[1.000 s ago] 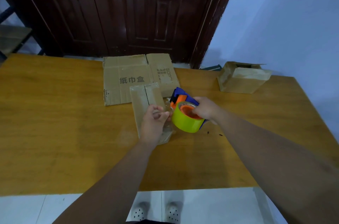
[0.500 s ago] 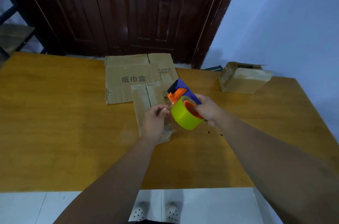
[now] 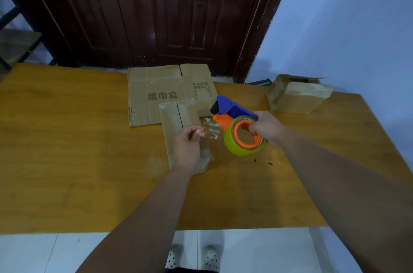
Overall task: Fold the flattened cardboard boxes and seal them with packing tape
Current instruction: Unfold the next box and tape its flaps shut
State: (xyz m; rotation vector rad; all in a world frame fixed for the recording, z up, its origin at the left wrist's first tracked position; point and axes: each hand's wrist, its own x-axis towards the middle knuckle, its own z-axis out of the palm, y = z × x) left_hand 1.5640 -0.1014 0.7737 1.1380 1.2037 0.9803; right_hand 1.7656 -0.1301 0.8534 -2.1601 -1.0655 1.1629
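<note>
Wooden bench (image 3: 67,149): left hand (image 3: 186,149) pinches the clear tape end (image 3: 211,130), narrow grip, over the small box (image 3: 176,120) mid-bench; right hand (image 3: 267,127) grip hooks the tape dispenser (image 3: 232,109) core. Tape looks thin, sticky, curl-prone: hold its corner, keep it taut.

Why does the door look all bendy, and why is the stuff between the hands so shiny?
Head view: the wide-angle lens bows the door and the table edges; the clear tape stretched from the left hand to the tape dispenser in the right hand catches light, showing only as white glints; the light is dim and bluish.
</note>
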